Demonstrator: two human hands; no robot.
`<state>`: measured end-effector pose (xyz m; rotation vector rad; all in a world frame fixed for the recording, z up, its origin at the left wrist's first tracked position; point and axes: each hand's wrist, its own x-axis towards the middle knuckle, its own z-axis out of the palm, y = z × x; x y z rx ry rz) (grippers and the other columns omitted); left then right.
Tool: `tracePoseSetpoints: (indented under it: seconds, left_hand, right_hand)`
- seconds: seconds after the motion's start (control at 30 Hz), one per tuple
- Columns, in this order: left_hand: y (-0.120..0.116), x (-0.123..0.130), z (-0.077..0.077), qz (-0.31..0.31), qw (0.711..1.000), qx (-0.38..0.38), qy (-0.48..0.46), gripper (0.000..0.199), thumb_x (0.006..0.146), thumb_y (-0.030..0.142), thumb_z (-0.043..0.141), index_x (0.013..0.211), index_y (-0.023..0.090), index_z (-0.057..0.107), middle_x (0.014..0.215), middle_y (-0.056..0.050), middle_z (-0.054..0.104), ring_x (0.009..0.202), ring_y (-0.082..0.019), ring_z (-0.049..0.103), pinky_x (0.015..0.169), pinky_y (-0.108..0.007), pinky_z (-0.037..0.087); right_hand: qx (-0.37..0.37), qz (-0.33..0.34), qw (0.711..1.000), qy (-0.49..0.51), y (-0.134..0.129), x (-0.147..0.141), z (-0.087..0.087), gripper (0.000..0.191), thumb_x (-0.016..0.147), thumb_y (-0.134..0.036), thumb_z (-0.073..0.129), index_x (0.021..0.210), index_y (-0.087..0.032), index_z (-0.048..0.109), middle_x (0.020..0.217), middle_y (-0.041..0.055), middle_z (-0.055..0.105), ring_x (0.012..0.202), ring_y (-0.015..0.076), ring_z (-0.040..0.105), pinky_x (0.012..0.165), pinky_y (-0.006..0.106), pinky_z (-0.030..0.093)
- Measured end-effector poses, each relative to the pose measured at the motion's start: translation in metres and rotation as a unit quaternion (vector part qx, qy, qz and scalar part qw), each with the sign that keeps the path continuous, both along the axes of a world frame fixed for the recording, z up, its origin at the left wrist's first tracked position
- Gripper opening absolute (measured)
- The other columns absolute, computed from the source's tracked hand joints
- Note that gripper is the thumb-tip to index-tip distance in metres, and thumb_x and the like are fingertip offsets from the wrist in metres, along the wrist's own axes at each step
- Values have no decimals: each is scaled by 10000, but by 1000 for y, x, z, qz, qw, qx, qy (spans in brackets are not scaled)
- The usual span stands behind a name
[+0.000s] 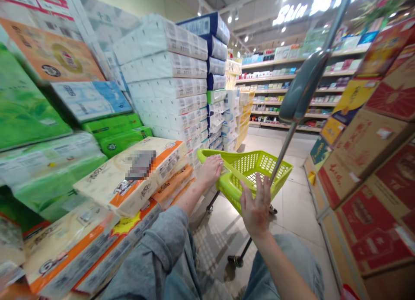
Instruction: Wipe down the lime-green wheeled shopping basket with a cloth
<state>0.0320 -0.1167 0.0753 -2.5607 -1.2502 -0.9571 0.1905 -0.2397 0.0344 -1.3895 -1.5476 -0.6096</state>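
A lime-green basket cart (249, 166) on dark wheeled legs stands in front of me, with a grey metal pole rising at its right side. My left hand (212, 169) rests at the cart's left rim near the handle, its fingers bent over the edge. Fingers spread, my right hand (257, 205) is raised at the near side of the basket, holding nothing. Left of the cart, a cream and orange tissue pack (106, 183) lies on other packs, with a blurred grey patch on top.
White tissue packs (168, 66) are stacked high at the left. Red and brown cartons (372, 161) line the right side. Stocked shelves (275, 84) stand at the back, beyond the pale tiled floor (292, 213). My knees show below the cart.
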Motion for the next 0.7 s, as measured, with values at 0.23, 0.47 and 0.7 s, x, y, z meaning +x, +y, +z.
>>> tracePoseSetpoints:
  seconds: [0.23,0.47,0.7]
  left_hand:
    - [-4,-3,2,-42,999,8,3,357,917,299,326,1110,162,593,1219,-74,585,1215,-178,456,1078,-414,303]
    - [-28,14,16,-212,973,11,93,323,919,281,323,1010,197,620,1138,-39,625,1173,-151,480,1065,-348,313]
    - [-9,35,35,-239,941,-29,239,390,900,333,330,707,173,628,780,-54,667,866,-163,589,826,-278,436]
  right_hand:
    - [-229,-74,967,-78,-2,1,25,309,861,-274,389,726,-179,651,548,49,606,521,148,548,550,258,339]
    - [-243,40,959,-140,8,14,34,394,892,-326,322,689,-178,625,548,44,624,471,125,535,486,247,245]
    - [-226,65,961,-143,10,16,35,375,894,-293,337,669,-166,608,546,35,627,465,108,529,490,255,200]
